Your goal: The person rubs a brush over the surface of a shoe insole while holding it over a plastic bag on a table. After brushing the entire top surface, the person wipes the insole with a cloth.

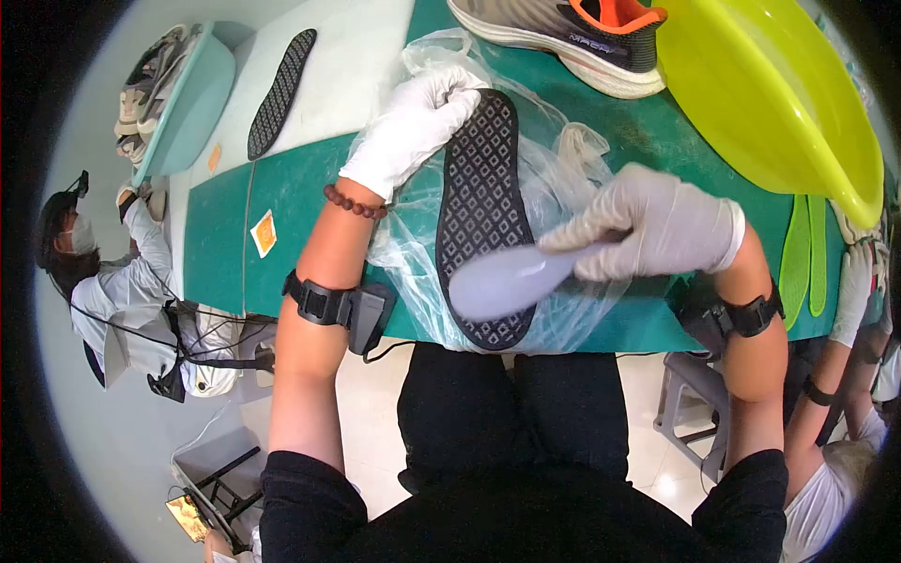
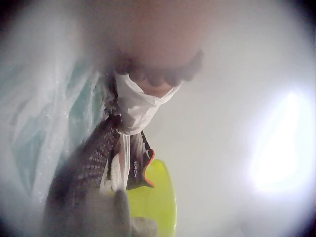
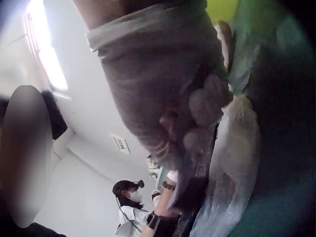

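A black insole with a diamond pattern lies lengthwise on a crumpled clear plastic bag. At its far end my gloved left hand pinches the edge between curled fingers and thumb. My gloved right hand grips the narrow end of a pale, oval-ended tool, blurred in the head view. The tool's broad end overlaps the near half of the insole. In the right wrist view the right hand appears dark, its fingers curled.
A grey sneaker with an orange lining and a yellow-green basin stand at the far right. Green insoles lie below the basin. At left are another black insole, a small orange-and-white packet and a blue basin holding shoes.
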{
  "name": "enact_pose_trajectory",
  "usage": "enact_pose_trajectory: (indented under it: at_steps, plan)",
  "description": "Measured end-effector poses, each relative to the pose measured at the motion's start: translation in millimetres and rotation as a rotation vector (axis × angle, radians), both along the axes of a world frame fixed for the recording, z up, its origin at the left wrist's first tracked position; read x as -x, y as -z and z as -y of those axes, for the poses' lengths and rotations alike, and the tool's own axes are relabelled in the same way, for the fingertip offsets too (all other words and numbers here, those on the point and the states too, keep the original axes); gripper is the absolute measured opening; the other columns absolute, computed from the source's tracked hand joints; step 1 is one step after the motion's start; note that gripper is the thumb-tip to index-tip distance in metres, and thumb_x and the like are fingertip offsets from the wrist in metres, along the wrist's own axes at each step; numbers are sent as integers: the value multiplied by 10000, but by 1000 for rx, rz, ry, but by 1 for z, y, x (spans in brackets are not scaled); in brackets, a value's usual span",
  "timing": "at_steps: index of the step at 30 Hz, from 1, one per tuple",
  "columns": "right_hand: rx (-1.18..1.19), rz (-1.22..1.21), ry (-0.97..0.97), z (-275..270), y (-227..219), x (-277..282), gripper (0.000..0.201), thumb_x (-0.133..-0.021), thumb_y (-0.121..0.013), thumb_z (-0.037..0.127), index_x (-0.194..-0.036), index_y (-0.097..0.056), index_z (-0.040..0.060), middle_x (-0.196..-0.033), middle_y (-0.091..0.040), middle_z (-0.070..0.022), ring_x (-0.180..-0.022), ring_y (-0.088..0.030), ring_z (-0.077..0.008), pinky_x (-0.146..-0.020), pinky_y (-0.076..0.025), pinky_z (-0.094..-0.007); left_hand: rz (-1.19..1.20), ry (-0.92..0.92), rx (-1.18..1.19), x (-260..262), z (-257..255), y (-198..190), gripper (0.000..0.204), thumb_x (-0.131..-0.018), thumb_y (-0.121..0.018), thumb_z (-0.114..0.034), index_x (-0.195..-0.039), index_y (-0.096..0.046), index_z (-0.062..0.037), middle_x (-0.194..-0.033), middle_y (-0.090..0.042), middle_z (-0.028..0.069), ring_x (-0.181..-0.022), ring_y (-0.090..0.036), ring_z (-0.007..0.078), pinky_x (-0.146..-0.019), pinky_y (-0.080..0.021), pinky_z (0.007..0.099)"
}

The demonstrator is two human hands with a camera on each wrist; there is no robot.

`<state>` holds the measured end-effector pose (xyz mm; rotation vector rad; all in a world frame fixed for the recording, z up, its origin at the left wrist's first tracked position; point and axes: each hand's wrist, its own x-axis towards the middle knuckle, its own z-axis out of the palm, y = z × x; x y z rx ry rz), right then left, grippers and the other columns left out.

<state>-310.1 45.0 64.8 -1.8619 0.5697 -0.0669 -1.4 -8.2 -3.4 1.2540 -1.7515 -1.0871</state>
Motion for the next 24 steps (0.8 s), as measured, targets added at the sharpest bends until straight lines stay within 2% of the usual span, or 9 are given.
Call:
enact_pose_trajectory:
  at_steps: [4, 7, 11, 15, 16, 18, 20, 23, 24]
  plan:
    - [-40, 146, 337, 4, 19, -3, 406, -916, -751, 106, -1315, -719, 39, -1100, -801, -93, -915, -690, -69, -862, -571, -267, 1, -2, 22, 0, -1, 2, 185, -1042, -644, -181, -1097, -687, -10, -892, -629, -30, -836, -549, 76, -792, -497, 270]
    - [-38, 142, 455, 6, 20, -3, 400, -916, -751, 104, -1309, -723, 40, -1097, -800, -72, -927, -690, -68, -871, -573, -270, 29, -4, 34, -1, 3, 6, 194, -1044, -643, -189, -1092, -682, -5, -883, -624, -21, -835, -548, 79, -790, -497, 276]
    - [58, 22, 24, 3, -1, -1, 383, -920, -760, 117, -1289, -732, 19, -1087, -799, -107, -948, -697, -90, -880, -562, -255, 91, -4, 39, 2, 0, -1, 192, -1047, -644, -195, -1059, -667, -5, -871, -612, -14, -827, -533, 85, -781, -489, 277]
    - [-67, 135, 447, 6, 13, -7, 376, -899, -784, 114, -1261, -744, 17, -1095, -799, -130, -982, -738, -162, -924, -563, -300, 68, 2, 67, -1, 2, 2, 196, -1045, -650, -199, -1063, -670, -5, -884, -625, -17, -839, -548, 87, -791, -492, 277]
    - [-10, 71, 466, 9, 13, -6, 391, -897, -790, 110, -1275, -739, 22, -1106, -797, -119, -999, -736, -165, -947, -560, -309, 68, 0, 56, -2, 4, 4, 195, -1045, -651, -199, -1065, -673, -7, -888, -627, -18, -842, -550, 88, -794, -493, 278]
    - [-140, 81, 295, 5, 6, -3, 397, -903, -787, 114, -1286, -733, 23, -1112, -793, -110, -1000, -721, -139, -950, -559, -300, 52, 3, 46, -2, 4, 4, 192, -1046, -651, -199, -1062, -674, -10, -891, -626, -21, -844, -548, 86, -794, -491, 277]
    - [-92, -10, 75, 5, -5, 0, 407, -913, -783, 122, -1306, -724, 31, -1128, -785, -95, -1011, -701, -114, -962, -558, -297, 26, 14, 46, 1, 1, 0, 189, -1047, -651, -200, -1051, -672, -12, -889, -620, -27, -841, -539, 82, -788, -487, 275]
    - [24, 211, 164, 7, 24, -3, 417, -917, -772, 117, -1322, -715, 31, -1124, -785, -86, -1000, -705, -116, -949, -563, -292, 6, 18, 71, -1, 5, 8, 184, -1048, -652, -199, -1047, -673, -17, -889, -619, -32, -840, -536, 75, -782, -485, 269]
    - [-77, 207, 318, 5, 24, -4, 424, -928, -751, 106, -1342, -701, 24, -1111, -784, -72, -981, -705, -112, -928, -567, -277, 1, 14, 39, -1, 5, 8, 184, -1046, -654, -198, -1057, -676, -16, -892, -623, -31, -841, -539, 76, -785, -487, 270]
